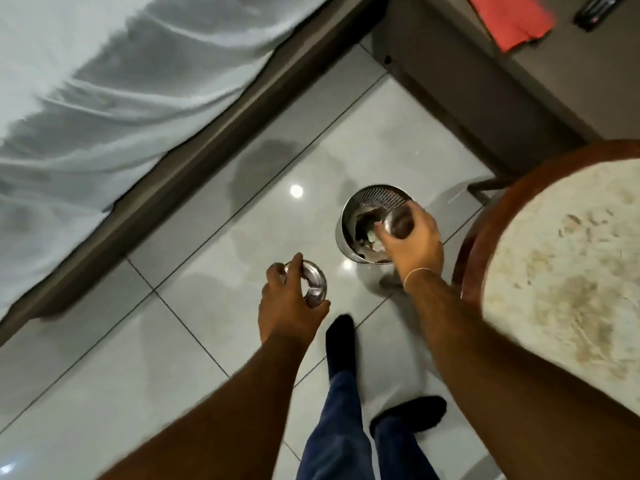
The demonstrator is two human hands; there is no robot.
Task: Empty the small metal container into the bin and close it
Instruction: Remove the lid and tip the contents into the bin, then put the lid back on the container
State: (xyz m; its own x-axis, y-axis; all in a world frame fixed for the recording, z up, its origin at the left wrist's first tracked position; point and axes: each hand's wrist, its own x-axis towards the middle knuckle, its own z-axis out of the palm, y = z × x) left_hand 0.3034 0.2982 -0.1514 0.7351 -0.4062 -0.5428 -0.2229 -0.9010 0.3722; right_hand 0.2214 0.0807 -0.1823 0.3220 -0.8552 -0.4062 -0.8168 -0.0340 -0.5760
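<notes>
Person stands on glossy pale floor tiles, both bare arms reaching forward and down. Right hand is closed around the small metal container, a shiny rounded steel cup, tipped over and held right above the open mouth of the bin. Container's surface looks dark and reflective; its opening faces down toward the bin, contents not readable. Bin is a small round steel can with a perforated mesh wall, sitting on the floor just beside the round table; some scraps show inside. Left hand grips the lid, a polished ring-shaped steel piece pinched between fingers and thumb, held well apart from the bin, to its left. Thin band on the right wrist. Image slightly motion-blurred.
</notes>
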